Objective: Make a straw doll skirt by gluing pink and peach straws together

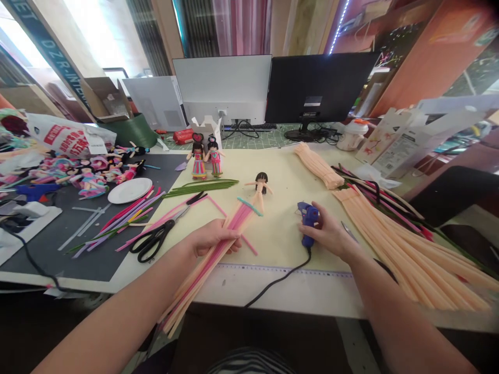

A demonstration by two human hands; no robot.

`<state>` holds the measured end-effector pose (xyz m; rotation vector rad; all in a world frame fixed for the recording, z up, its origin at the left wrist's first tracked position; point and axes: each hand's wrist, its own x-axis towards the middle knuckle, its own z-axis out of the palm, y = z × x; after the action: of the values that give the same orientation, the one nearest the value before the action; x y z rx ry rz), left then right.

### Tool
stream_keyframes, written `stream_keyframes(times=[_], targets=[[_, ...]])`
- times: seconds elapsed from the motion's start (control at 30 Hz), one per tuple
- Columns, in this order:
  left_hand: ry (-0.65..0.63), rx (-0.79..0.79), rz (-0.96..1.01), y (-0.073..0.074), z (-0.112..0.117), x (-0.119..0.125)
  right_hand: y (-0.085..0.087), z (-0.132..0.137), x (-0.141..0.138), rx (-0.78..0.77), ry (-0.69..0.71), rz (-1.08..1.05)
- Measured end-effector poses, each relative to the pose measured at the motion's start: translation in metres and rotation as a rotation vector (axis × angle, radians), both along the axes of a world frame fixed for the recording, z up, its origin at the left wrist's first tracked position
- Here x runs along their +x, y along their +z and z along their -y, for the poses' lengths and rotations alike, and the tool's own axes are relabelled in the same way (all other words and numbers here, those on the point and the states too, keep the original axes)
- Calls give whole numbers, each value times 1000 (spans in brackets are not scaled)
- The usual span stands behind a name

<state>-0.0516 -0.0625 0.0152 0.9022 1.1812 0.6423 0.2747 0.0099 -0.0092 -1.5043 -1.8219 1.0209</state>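
My left hand (pixel 218 236) is closed around a long bundle of pink and peach pipe cleaners (pixel 237 221), which runs down past the table's front edge. At its upper end a light blue strip (pixel 250 206) lies across it, and the bundle joins a small doll (pixel 262 185) with dark hair and peach arms. On the right, my right hand (pixel 329 228) grips a blue glue gun (pixel 308 221), held upright over the table with its black cord trailing toward the front edge. Black scissors (pixel 158 239) rest open to the left of my left hand.
Two finished dolls (pixel 198 161) stand at the back. Peach pipe cleaner bundles (pixel 390 239) lie on the right, green stems (pixel 202 187) and coloured ones (pixel 120 221) on the left. A white plate (pixel 130 191) sits beside a pile of dolls (pixel 93 176). Monitors (pixel 226 83) stand behind.
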Motion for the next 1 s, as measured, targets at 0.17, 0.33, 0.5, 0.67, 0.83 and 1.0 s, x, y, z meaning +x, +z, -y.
stream_keyframes(times=[0.17,0.33,0.5,0.67,0.83,1.0], targets=[[26,-40,62,-7,7,3,25,12,18,132,-87,223],[5,-54,107,-5,10,11,70,43,-22,506,-212,171],[-79,21,41,7,14,22,63,33,-93,324,270,141],[-120,95,-193,15,13,24,41,7,-112,-142,470,17],[-188,168,-398,16,9,34,32,6,-104,-228,453,-33],[-232,220,-550,17,8,44,25,8,-98,-247,399,-13]])
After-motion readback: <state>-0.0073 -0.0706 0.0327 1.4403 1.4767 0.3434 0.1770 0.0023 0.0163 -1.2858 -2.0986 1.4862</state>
